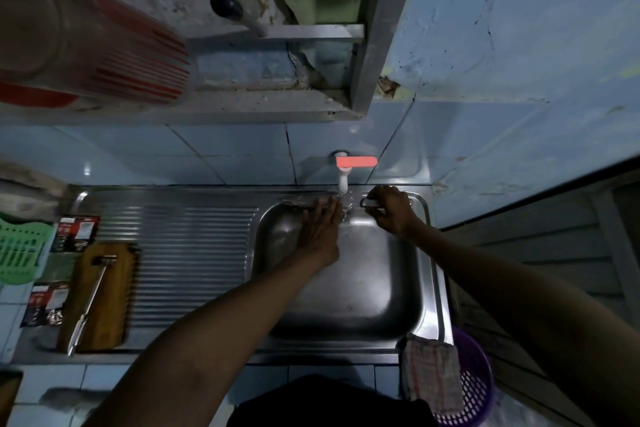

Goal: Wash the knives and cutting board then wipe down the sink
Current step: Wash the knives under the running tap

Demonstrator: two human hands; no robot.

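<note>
A stainless sink unit (166, 236) is seen from above, with its ribbed drainboard to the left and the basin (363, 274) to the right, below a wall tap (343, 177) with an orange-red lever. At the drainboard's left edge a wooden cutting board (114, 305) is laid, and a knife (91, 302) rests lengthwise on it, blade toward the front edge; both are well apart from the basin. A checked cloth (431, 371) is draped over the front right corner of the sink, beside a purple basket (478, 381).

The left hand (318, 229) is held flat and open, fingers extended under the spout at the basin's back rim, nothing being gripped. The right hand (393, 210) is curled at the back right corner around a small dark-and-light object (369, 202) that cannot be identified.

The step is judged to be a rinse under the tap. Whether the board and knife are already washed cannot be told. If so, the cloth would next be fetched from the front corner for the wipe-down.
</note>
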